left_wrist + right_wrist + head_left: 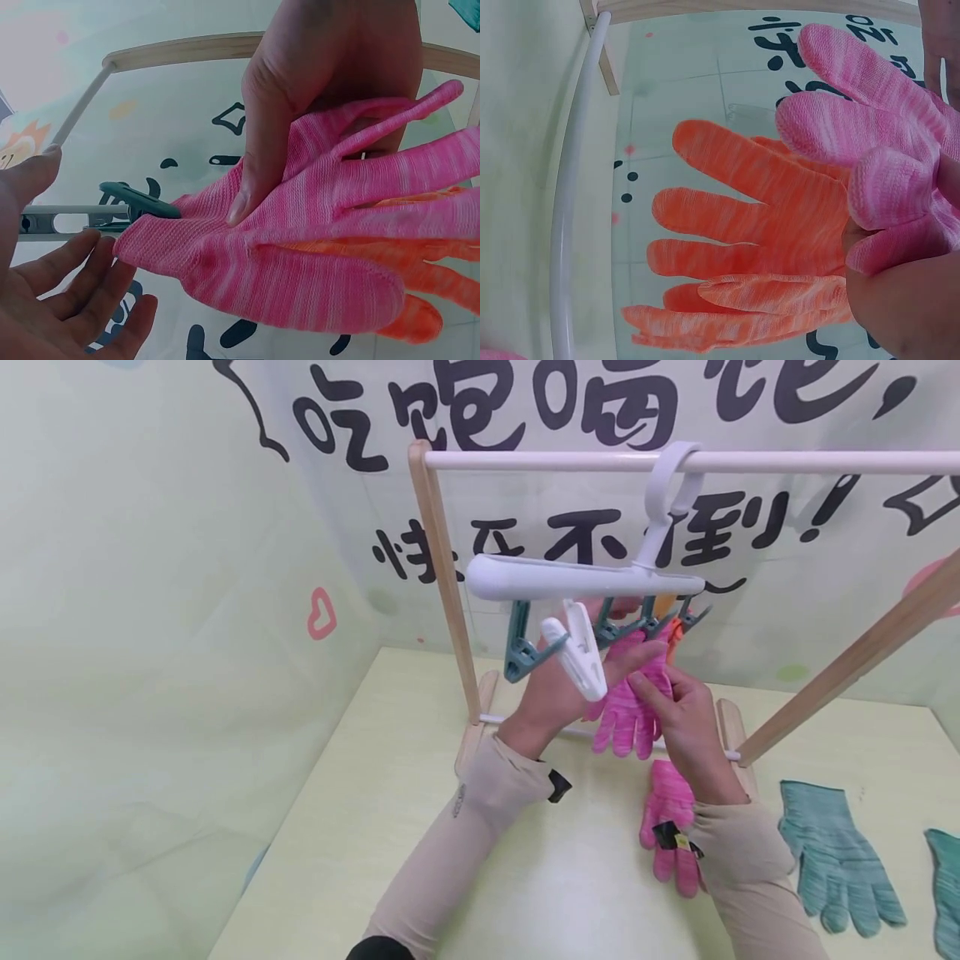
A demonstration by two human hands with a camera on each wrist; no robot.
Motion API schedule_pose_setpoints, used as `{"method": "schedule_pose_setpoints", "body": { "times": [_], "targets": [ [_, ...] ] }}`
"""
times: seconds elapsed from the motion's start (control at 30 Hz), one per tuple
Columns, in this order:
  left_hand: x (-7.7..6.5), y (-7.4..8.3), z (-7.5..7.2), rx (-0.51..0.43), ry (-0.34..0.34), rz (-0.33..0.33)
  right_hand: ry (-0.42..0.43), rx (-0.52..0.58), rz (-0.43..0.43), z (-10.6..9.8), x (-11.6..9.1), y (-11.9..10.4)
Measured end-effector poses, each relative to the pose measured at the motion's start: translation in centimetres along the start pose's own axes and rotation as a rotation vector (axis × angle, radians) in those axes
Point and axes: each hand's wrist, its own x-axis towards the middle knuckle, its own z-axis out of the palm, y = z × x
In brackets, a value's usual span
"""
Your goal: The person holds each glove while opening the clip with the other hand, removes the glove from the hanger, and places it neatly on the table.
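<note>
Below the hanger [570, 578] lies a pink glove [671, 797]. Just under the hanger, the right hand [693, 727] pinches a second pink glove [628, 722], its cuff at a green clip [142, 201]; the left hand [553, 693], fingers loosely spread, meets that cuff. Orange gloves [802, 225] hang beneath the hanger's far end.

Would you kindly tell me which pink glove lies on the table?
The lower pink glove, partly behind the right sleeve; the right hand pinches the upper one.
</note>
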Motion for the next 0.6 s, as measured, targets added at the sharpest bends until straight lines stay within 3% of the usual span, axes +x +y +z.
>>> {"method": "schedule_pose_setpoints", "body": {
  "times": [0.07, 0.2, 0.43, 0.6],
  "targets": [
    [0.3, 0.4, 0.4, -0.013, 0.015, 0.005, -0.001, 0.005, -0.017, 0.1, 0.0, 0.0],
    [0.5, 0.9, 0.8, 0.073, 0.085, 0.029, -0.007, 0.015, -0.029, 0.1, 0.0, 0.1],
    [1.0, 1.0, 1.3, 0.112, 0.127, -0.044, -0.017, -0.010, 0.015, 0.3, -0.2, 0.2],
    [1.6, 0.9, 1.3, 0.322, 0.123, -0.031, -0.009, -0.017, 0.018, 0.5, -0.2, 0.0]
  ]
}}
